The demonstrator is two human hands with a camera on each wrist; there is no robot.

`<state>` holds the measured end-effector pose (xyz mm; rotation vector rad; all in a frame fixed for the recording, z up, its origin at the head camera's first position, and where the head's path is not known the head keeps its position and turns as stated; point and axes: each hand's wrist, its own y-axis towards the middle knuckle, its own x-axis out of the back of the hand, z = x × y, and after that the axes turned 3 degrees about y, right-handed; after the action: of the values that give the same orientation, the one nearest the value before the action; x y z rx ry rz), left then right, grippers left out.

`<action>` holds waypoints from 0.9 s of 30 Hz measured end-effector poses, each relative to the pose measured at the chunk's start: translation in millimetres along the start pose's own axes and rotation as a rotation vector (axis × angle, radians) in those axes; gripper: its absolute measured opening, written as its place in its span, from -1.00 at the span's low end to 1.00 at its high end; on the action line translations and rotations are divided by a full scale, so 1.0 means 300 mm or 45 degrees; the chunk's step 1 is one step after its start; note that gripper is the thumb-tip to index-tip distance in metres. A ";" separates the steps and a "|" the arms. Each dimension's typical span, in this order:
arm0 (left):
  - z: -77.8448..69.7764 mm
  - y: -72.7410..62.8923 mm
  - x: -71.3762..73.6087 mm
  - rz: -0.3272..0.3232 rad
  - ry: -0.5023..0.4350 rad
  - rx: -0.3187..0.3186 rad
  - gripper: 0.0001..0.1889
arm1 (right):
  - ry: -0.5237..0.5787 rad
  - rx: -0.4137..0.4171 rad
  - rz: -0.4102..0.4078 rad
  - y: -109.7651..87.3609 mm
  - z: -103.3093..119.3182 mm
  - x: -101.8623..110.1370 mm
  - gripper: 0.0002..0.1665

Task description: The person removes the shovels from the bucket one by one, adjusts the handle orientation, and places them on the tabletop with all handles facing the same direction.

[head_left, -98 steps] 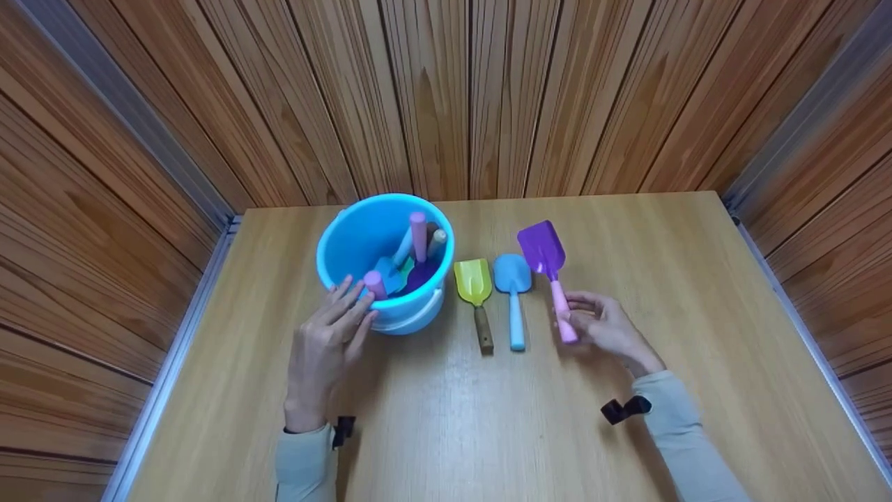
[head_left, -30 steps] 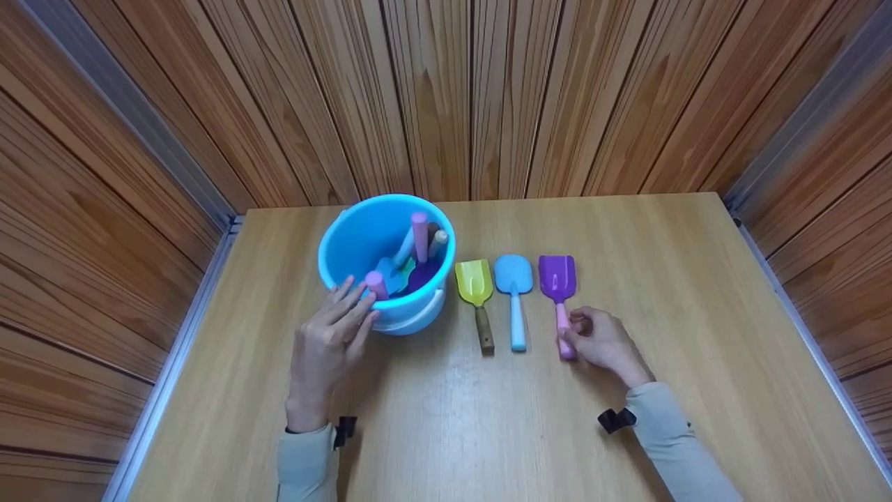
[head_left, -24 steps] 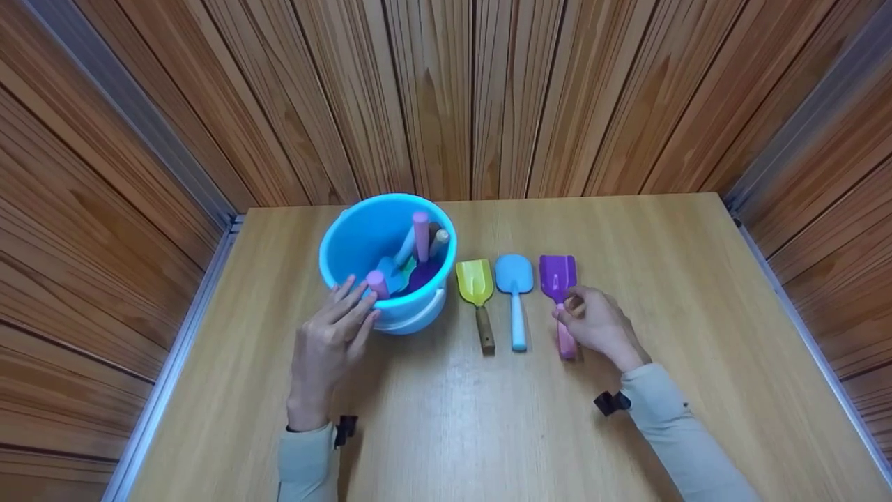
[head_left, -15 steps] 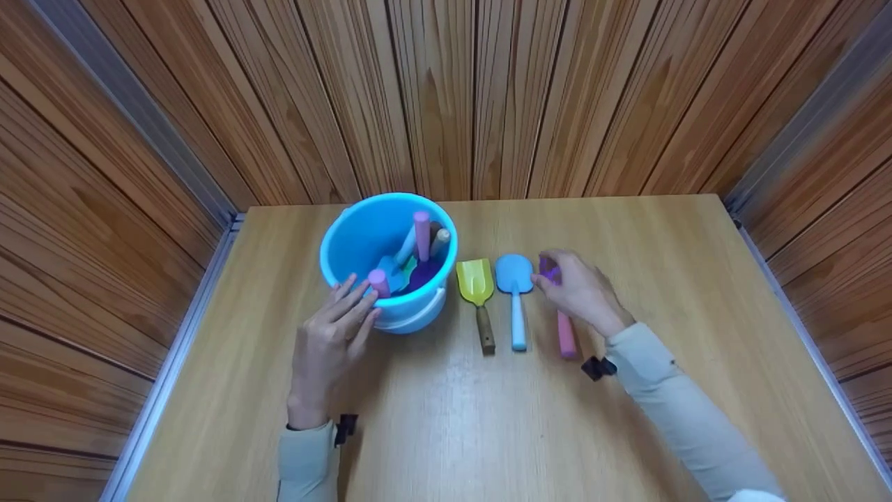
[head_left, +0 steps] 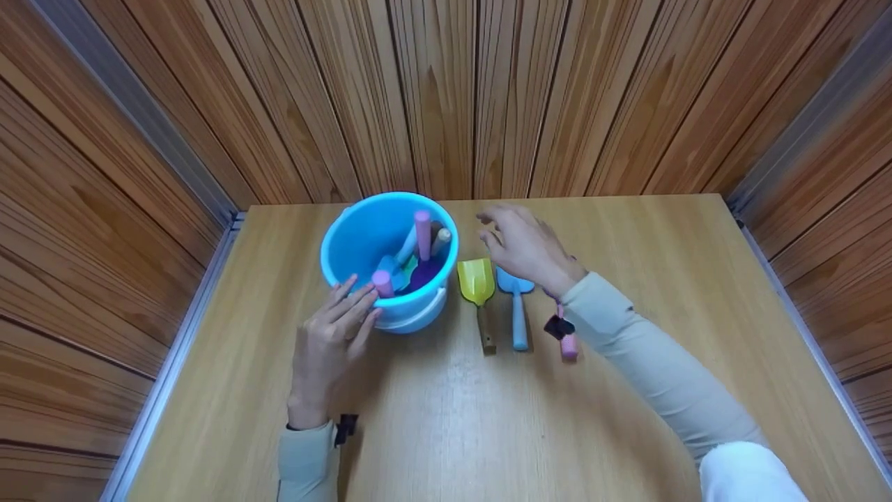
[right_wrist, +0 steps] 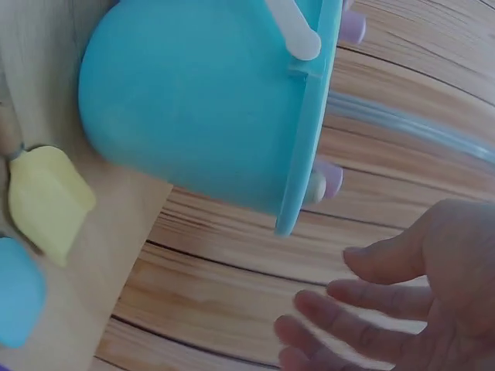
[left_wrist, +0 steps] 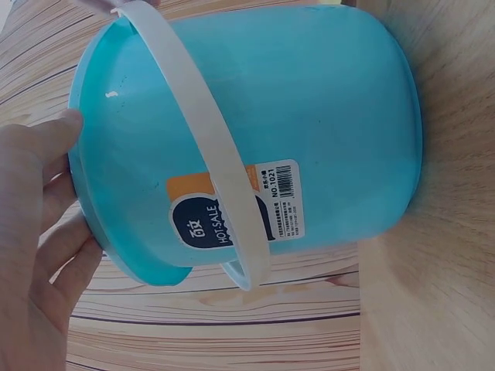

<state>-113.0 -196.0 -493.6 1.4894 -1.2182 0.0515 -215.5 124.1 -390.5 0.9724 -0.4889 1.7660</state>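
Observation:
A light blue bucket (head_left: 362, 244) stands on the table, its white handle (left_wrist: 203, 124) hanging down the side. My left hand (head_left: 327, 341) holds its near rim, fingers over the edge and thumb outside. Inside the bucket are a pink handle (head_left: 422, 233), a second pink handle (head_left: 382, 282), a pale handle (head_left: 442, 238) and blue and purple blades. My right hand (head_left: 526, 247) is in the air to the right of the bucket, fingers spread and nothing in them. Under it, partly covered, lies a blue shovel (head_left: 520, 321).
A yellow shovel (head_left: 476, 282) with a brown handle lies beside the bucket. Right of the blue one, a purple shovel with a pink handle (head_left: 569, 346) is mostly hidden by my right arm. Wood-panelled walls (head_left: 446, 97) close off the back and sides of the table (head_left: 446, 425).
My right hand laid the purple shovel down in line with the other two, let go of it and moved away and leftward toward the bucket. The left hand stays at the rim.

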 end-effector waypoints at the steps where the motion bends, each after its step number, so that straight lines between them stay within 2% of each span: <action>1: 0.000 0.001 -0.001 0.001 0.000 -0.003 -0.50 | -0.017 0.028 0.008 0.012 0.015 -0.003 -0.53; 6: 0.003 0.004 -0.003 0.008 0.004 -0.018 -0.49 | -0.132 0.205 0.069 0.067 0.083 -0.031 -0.52; 8: 0.006 0.004 -0.002 0.004 -0.002 -0.020 -0.49 | -0.191 0.309 0.094 0.089 0.104 -0.048 -0.58; 9: 0.007 0.004 -0.002 0.001 -0.002 -0.023 -0.48 | -0.234 0.367 0.106 0.101 0.113 -0.057 -0.64; 12: 0.013 0.002 -0.001 -0.005 0.018 -0.038 -0.47 | -0.403 0.505 0.149 0.135 0.138 -0.086 -0.64; 15: 0.017 -0.001 0.001 -0.005 0.037 -0.049 -0.44 | -0.610 0.604 0.209 0.168 0.158 -0.116 -0.54; 16: 0.017 -0.002 0.002 -0.004 0.033 -0.045 -0.44 | -0.678 0.626 0.227 0.179 0.164 -0.126 -0.47; 21: 0.013 -0.003 0.002 -0.001 0.008 -0.019 -0.44 | -0.965 0.730 0.281 0.235 0.189 -0.173 -0.45; 27: 0.014 -0.002 0.001 0.010 -0.003 -0.029 -0.45 | -1.228 0.733 0.344 0.275 0.209 -0.234 -0.55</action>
<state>-114.8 -199.4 -495.4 1.4655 -1.2229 0.0409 -255.3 5.7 -400.2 2.2801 -0.7378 1.5989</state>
